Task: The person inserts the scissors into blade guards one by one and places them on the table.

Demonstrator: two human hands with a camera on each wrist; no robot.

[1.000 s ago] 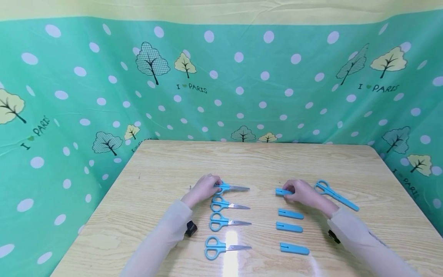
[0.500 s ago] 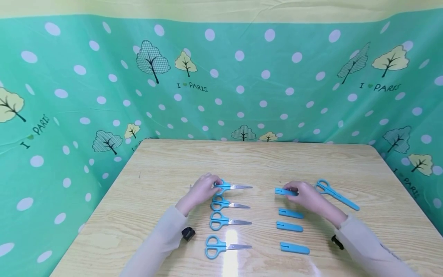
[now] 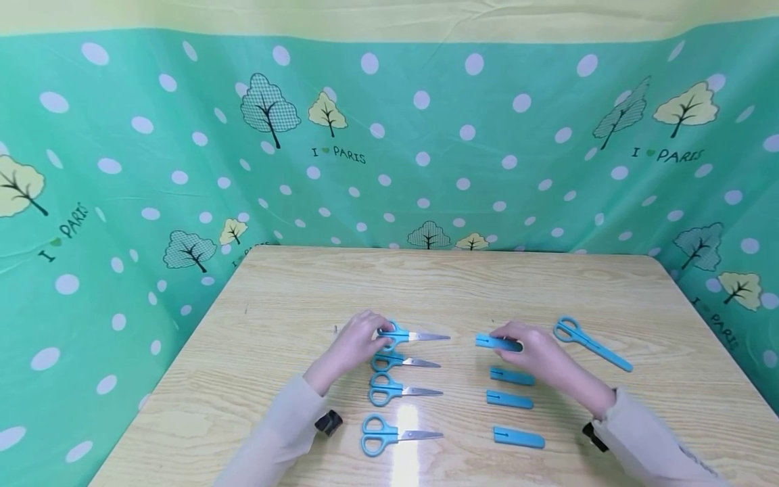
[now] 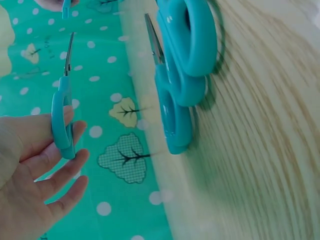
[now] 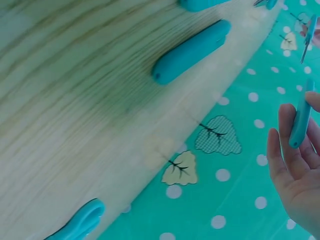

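My left hand (image 3: pixel 359 338) pinches the blue handles of a pair of scissors (image 3: pixel 399 335), whose bare blades point right. In the left wrist view, thumb and index finger grip one handle loop while the other fingers spread loosely. Across from it, my right hand (image 3: pixel 531 346) pinches a blue blade cover (image 3: pixel 489 341), its slotted end facing the scissors. A gap separates blade tip and cover. Both held things appear above the table in the wrist views. Nearer me lie more scissors with bare blades (image 3: pixel 389 362) (image 3: pixel 385 390) (image 3: pixel 379 435), in a column.
To the right, loose blue covers (image 3: pixel 512 376) (image 3: pixel 509 399) (image 3: pixel 518 437) form a matching column. Scissors with a covered blade (image 3: pixel 593 343) lie slanted beyond my right hand. The wooden table (image 3: pixel 304 270) meets a green dotted curtain (image 3: pixel 389 135) at its back edge.
The left hand has carried its scissors slightly right, and the right hand has brought its cover slightly left. The gap between them has narrowed. Other scissors and covers lie as before.
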